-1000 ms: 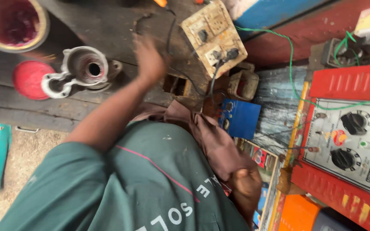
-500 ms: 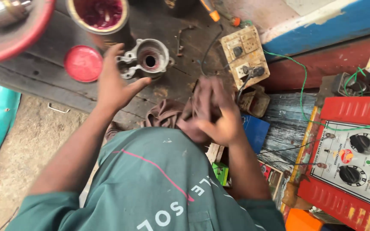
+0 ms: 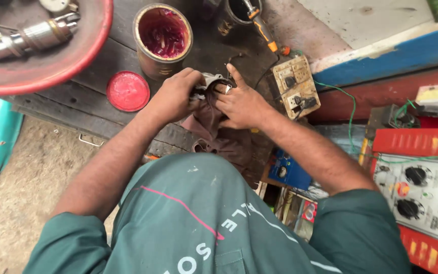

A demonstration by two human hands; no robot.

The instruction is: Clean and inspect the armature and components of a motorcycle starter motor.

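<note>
- Left hand [image 3: 174, 96] grips the grey metal housing [image 3: 210, 81] above the dark wooden worktop [image 3: 92, 96].
- Right hand [image 3: 239, 104] fingers press the brown rag [image 3: 214, 122] into it.
- Wiping looks underway, not finished.

Head view, 1 camera only, so no second view shares the scene. It is worn on the person's head and looks steeply down over the green shirt [image 3: 193, 218] onto the dark bench [image 3: 97, 66]. The bench's far edge lies toward the top of the frame. Both forearms run up from the bottom edge to the left hand [image 3: 176, 96] and right hand [image 3: 239, 104], which meet near the centre at close range. The floor [image 3: 21, 198] shows lower left, the red box [image 3: 422, 187] at right.
</note>
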